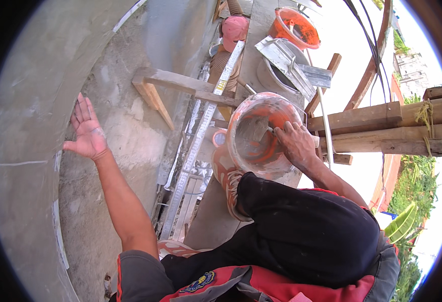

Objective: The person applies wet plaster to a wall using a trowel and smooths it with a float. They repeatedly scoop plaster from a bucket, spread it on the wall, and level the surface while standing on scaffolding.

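My left hand [89, 132] is stretched out in front of the rough grey wall, palm toward me, its fingers extended and holding nothing. Whether its back touches the wall, I cannot tell. My right hand [296, 145] reaches into an orange bucket [237, 113] crusted with grey mortar. Its fingers are closed on a trowel [257, 129], whose mortar-smeared blade points down and left inside the bucket. Most of the handle is hidden by the hand. The bucket stands on the plank beside my shoe [226, 176].
Behind the bucket, metal and wooden floats [286, 63] lie across a grey bucket [266, 75]. Another orange bucket [281, 22] stands farther off. A long metal straightedge [191, 156] and a wooden bracket [175, 80] lie between wall and plank. A person in a pink cap [235, 30] is beyond.
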